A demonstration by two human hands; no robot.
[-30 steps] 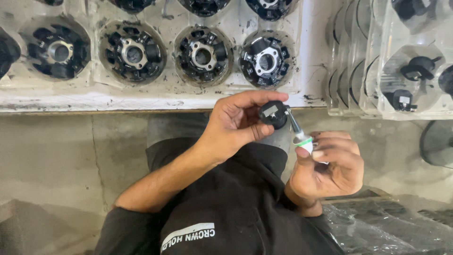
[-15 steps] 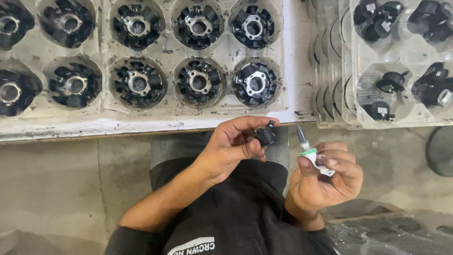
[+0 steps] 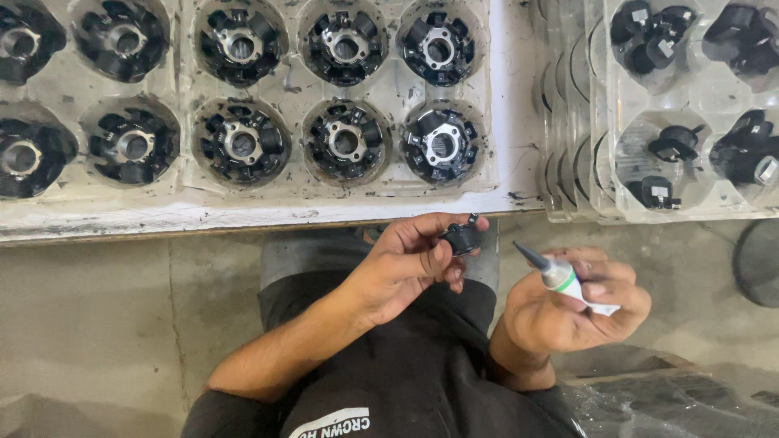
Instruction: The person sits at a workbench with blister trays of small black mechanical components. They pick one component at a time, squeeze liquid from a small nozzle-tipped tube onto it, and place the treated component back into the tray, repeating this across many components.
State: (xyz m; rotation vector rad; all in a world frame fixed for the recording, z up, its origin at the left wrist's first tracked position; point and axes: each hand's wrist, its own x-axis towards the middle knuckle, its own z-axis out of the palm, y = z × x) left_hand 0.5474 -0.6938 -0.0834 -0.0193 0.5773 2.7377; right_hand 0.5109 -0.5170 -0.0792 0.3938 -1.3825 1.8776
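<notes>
My left hand (image 3: 406,264) pinches a small black plastic part (image 3: 461,238) between thumb and fingers, just below the bench edge. My right hand (image 3: 572,312) grips a small white tube with a green collar and a grey pointed nozzle (image 3: 560,277); the nozzle tip points up-left and stands a short gap away from the part. Both hands hover over my lap, in front of a clear tray (image 3: 503,122) of round black and metal assemblies.
A white bench edge (image 3: 162,217) runs across above my hands. At the right, clear blister trays (image 3: 690,207) hold small black parts, with stacked trays (image 3: 564,162) beside them. A dark round object (image 3: 759,264) sits at far right; crinkled dark plastic (image 3: 682,401) lies lower right.
The nozzle and the black part have drawn apart; the tube moved right and down. The view has shifted, so more of the trays shows above.
</notes>
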